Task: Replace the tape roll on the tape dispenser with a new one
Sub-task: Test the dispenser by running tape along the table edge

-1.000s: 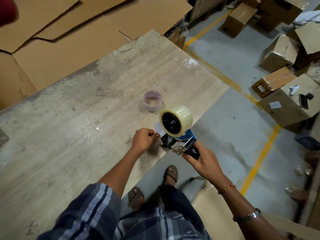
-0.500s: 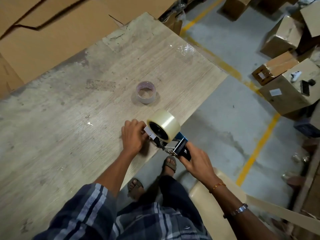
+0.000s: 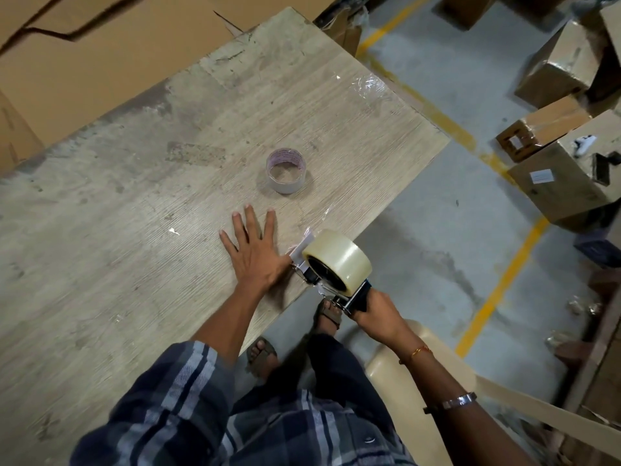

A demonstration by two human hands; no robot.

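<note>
Two hands share the job: our right hand (image 3: pixel 376 309) grips the tape dispenser (image 3: pixel 331 284) handle, new roll (image 3: pixel 339 257) just above it, while our left hand (image 3: pixel 253 250) lies spread flat on the table (image 3: pixel 134 230) beside it, maybe pressing down the tape end.

A warehouse packing floor, no doubt about it. Bare grey concrete floor (image 3: pixel 420 156) runs under painted yellow lane lines (image 3: pixel 497 290), the kind that mark walkways in a storage hall. Sealed cardboard boxes (image 3: pixel 551 72) sit scattered across the far side, one box with a white label (image 3: pixel 541 176) stuck on its face. Flat cardboard sheets (image 3: pixel 100 55) lean stacked behind a worn, scuffed wooden table (image 3: pixel 134 213), with clear tape scraps (image 3: pixel 366 84) stuck to its corner. On that table stands a spent tape core (image 3: pixel 286 169), and at its edge a loaded tape dispenser (image 3: pixel 336 267): packing gear, plain and simple.
</note>
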